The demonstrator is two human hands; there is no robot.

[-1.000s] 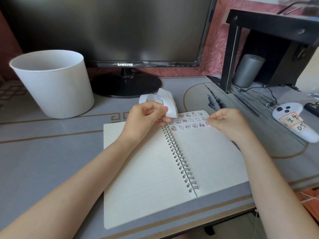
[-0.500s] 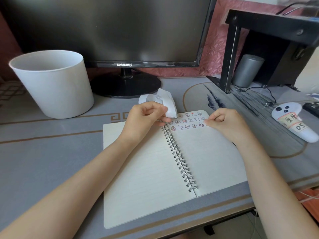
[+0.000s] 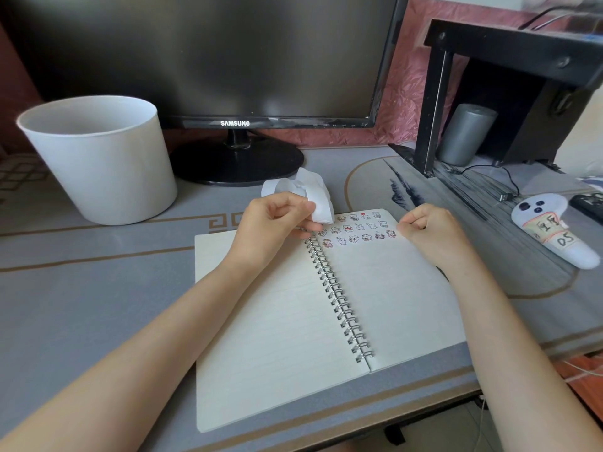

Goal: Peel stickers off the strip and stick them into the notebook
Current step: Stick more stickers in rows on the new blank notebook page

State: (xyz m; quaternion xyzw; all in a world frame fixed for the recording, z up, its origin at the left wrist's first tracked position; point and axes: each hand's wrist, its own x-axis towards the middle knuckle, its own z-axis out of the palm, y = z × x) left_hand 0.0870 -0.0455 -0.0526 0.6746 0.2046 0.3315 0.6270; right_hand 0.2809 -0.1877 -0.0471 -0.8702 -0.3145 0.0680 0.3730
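Observation:
An open spiral notebook (image 3: 280,324) lies on the desk. Three rows of small cartoon stickers (image 3: 357,230) sit along the top of its right page. My left hand (image 3: 277,223) hovers over the top of the spiral and grips a white sticker strip (image 3: 313,194), whose crumpled loose end curls up behind the fingers. My right hand (image 3: 430,230) rests at the right end of the sticker rows with fingers curled and fingertips together near the last sticker. Whether a sticker is between those fingertips is too small to tell.
A white bucket (image 3: 101,158) stands at the back left. A Samsung monitor (image 3: 235,122) with a round base is behind the notebook. A black shelf frame (image 3: 434,106), a grey cylinder (image 3: 466,135) and a white controller (image 3: 551,233) are at the right.
My right hand has shifted slightly left along the bottom sticker row. My left hand and the strip have stayed where they were.

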